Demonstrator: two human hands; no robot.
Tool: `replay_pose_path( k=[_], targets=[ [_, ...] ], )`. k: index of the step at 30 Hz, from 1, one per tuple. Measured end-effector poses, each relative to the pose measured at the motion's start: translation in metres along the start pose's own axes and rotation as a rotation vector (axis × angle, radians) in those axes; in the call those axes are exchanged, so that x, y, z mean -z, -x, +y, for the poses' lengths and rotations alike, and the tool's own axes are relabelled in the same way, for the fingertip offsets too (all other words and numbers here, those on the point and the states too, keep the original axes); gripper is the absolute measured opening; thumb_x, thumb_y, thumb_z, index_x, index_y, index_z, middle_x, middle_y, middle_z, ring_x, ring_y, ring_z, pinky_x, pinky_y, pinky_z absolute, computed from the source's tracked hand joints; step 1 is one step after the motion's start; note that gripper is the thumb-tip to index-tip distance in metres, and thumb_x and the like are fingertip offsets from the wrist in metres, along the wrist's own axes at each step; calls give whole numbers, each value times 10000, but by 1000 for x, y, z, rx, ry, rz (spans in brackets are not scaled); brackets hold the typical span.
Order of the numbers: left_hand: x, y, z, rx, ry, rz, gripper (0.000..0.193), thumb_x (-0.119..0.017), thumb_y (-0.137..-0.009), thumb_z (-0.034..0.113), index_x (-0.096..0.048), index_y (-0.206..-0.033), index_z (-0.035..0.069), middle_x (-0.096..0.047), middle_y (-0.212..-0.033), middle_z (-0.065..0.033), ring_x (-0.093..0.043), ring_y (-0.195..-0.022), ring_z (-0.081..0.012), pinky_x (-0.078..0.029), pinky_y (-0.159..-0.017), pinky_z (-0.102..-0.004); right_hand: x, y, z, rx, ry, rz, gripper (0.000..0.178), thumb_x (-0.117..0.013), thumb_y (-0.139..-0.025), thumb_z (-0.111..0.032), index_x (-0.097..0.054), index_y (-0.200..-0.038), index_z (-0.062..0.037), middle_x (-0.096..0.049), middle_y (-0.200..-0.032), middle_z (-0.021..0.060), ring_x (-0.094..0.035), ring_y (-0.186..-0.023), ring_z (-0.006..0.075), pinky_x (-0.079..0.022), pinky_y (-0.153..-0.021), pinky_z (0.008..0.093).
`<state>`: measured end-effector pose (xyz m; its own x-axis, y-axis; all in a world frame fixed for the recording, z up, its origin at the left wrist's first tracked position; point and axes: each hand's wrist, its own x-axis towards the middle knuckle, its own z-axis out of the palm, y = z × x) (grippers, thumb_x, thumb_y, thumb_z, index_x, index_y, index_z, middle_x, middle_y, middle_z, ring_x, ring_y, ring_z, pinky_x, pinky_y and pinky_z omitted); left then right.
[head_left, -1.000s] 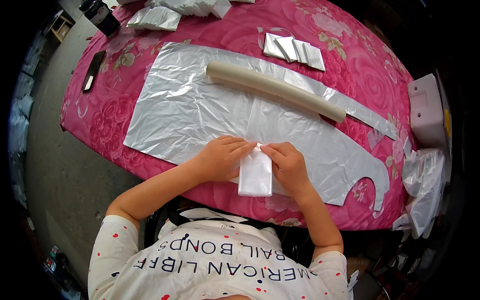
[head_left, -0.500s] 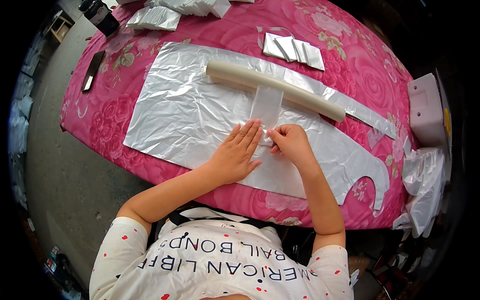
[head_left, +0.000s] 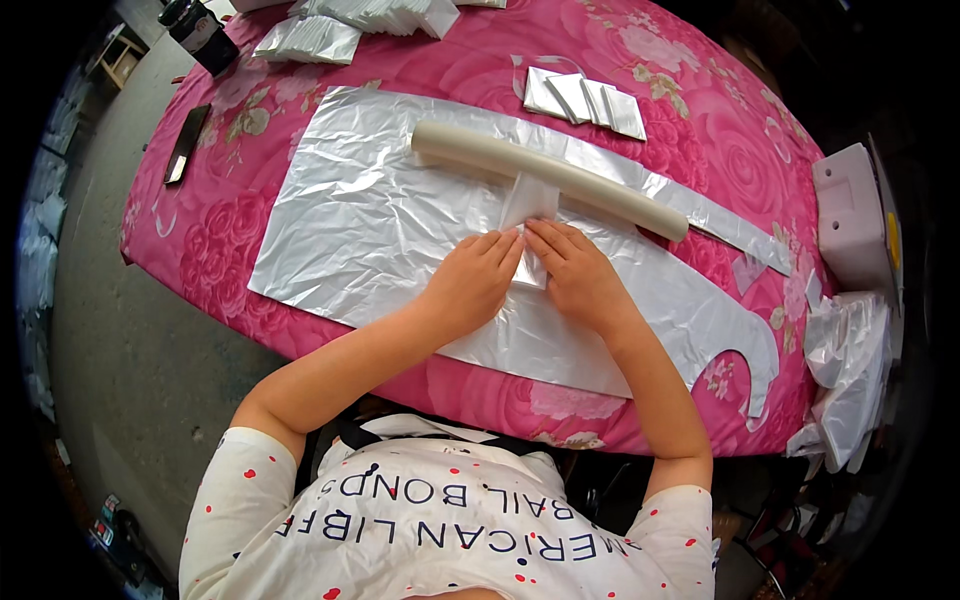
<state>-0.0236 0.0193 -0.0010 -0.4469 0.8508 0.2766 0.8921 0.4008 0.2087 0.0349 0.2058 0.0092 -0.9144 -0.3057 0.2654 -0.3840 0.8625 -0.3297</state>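
Whitish plastic film, cut like an apron with a curved notch at its right end, forms a wide sheet across the table. On it lies a narrow folded plastic strip, whose far end reaches a long cream tube. My left hand rests on the strip's left side, fingers stretched out and together. From the right, my right hand lies over the strip, its fingers also extended. The fingertips of both hands nearly meet. Part of the folded film shows between them; the rest is hidden under my fingers.
A pink rose-patterned tablecloth covers the table. Several folded plastic packets lie beyond the tube, with larger stacks at the far left. A phone and dark bottle sit left. A white box and crumpled plastic are right.
My right hand has gone from pinching the strip to lying over it with fingers extended. My left hand has shifted slightly, and the visible far part of the strip is shorter.
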Motion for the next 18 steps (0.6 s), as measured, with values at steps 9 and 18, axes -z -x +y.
replay_pose_path(
  k=[9,18],
  targets=[
    [9,22,4,-234,196,133,462,-607,-640,32,-557,-1096,-27,-609,-1078,-137,-601,-976,-252,-479,-848,-368,-4,13,-13,49,-184,165,288,-600,-667,49,-640,-942,-24,-630,-958,80,-586,-848,258,-492,-746,335],
    [9,29,-1,-124,295,148,452,-622,-676,51,-556,-1119,-13,-647,-949,-102,-628,-882,-225,-490,-770,-340,-4,29,-23,-106,-328,204,278,-619,-698,24,-672,-956,-64,-635,-855,74,-592,-783,240,-485,-685,324]
  ],
)
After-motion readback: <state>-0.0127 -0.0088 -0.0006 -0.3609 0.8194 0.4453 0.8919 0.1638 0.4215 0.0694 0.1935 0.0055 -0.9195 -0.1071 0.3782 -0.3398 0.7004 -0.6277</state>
